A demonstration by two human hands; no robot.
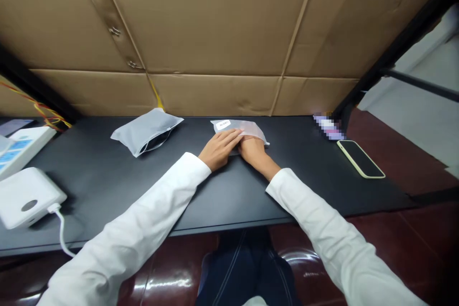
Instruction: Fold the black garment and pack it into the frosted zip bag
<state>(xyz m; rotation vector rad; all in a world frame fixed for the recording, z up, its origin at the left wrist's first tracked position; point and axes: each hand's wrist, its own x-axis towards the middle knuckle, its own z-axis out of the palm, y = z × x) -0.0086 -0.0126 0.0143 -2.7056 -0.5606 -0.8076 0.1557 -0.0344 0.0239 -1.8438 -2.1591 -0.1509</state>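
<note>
At ten o'clock, a pouch [143, 129] gapes. The left hand [220, 149] lies over a bag [254, 127] at twelve; the right hand [254, 150] seems inside; I cannot tell either grip. Work looks midway, with closing left.

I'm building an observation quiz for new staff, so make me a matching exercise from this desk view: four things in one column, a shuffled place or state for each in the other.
Column one
1. Right hand
2. Grey pouch
3. Phone
4. White boxy device

Column two
A. Lies near the right end of the desk
B. Fingers partly covered by the labelled bag
C. Has a white cable attached
D. Mouth gapes open

Pairs: 1-B, 2-D, 3-A, 4-C
</note>
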